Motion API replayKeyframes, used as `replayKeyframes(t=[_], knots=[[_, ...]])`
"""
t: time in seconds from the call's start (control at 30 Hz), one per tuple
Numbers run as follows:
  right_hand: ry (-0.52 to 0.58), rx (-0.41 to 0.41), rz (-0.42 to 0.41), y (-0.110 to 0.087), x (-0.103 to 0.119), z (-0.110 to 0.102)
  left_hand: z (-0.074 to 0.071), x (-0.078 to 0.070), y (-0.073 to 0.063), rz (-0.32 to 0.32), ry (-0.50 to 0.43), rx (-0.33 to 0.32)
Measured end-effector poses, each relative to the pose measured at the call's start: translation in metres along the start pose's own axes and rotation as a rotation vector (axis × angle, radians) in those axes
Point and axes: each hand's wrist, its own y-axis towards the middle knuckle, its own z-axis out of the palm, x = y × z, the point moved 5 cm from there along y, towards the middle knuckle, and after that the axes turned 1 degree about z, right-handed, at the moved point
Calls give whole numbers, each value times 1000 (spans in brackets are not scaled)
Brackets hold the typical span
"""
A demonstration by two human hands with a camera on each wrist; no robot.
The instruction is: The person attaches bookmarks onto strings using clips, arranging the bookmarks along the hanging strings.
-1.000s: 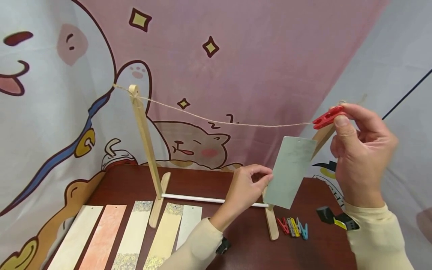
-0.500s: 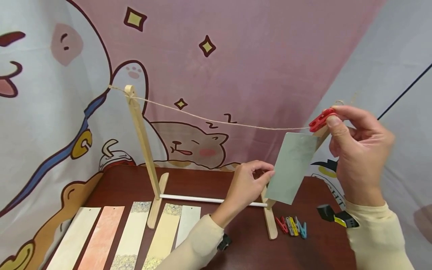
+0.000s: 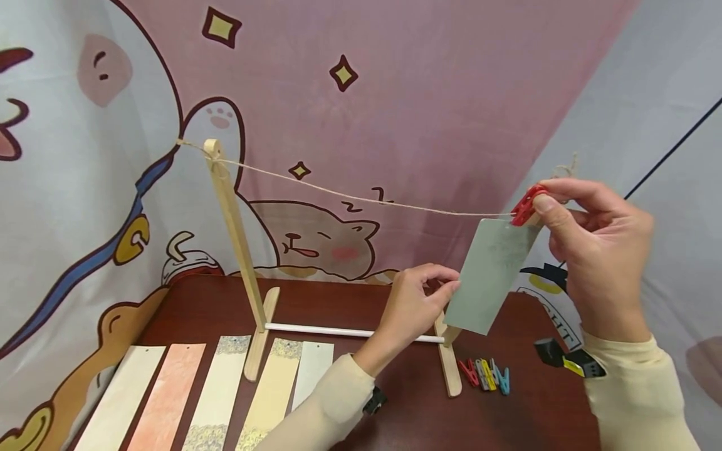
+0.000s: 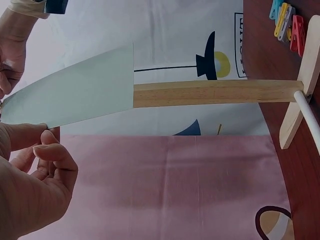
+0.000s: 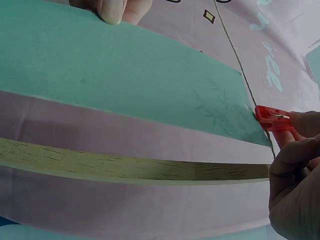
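Observation:
A pale green paper card [image 3: 492, 275] hangs tilted by the string at the rack's right end. My left hand [image 3: 414, 307] pinches its left edge between thumb and fingertip. With thumb and forefinger, my right hand [image 3: 606, 244] squeezes a red clothespin [image 3: 526, 205], whose tip sits at the card's top edge. The right wrist view shows the clothespin [image 5: 272, 118] meeting the card's [image 5: 150, 80] end, where the string [image 5: 235, 50] runs past. Faint leaf marks show near that end of the card. The string [image 3: 338, 191] sags from the left wooden post [image 3: 237, 244].
Several clothespins [image 3: 486, 374] in red, grey, yellow and blue lie right of the rack's right foot [image 3: 450, 369]. Long paper cards [image 3: 169, 394] lie in a row at the table's left. A white rod [image 3: 321, 330] joins the feet. A printed cloth [image 3: 423, 94] hangs behind.
My right hand has brought the red clothespin left and down to the card's top edge. The left hand has lifted the card slightly, up to the string.

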Motion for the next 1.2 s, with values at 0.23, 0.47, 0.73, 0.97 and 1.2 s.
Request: replayKeyframes(t=[0.23,0.47,0.73,0.97,1.2], knots=[[-63,12,24,-2,2,0,2,1,0,-20,-20,-2],[-92,4,72,-5,0,-2,3,1,1,-2,-20,-3],[-116,2,76,-6,2,-4,3,-4,2,26,-27,7],[-90,-4,87,-8,-1,-4,3,-3,2,23,-29,11],[-149,-8,86,-11,-1,-4,5,0,2,26,-33,12]])
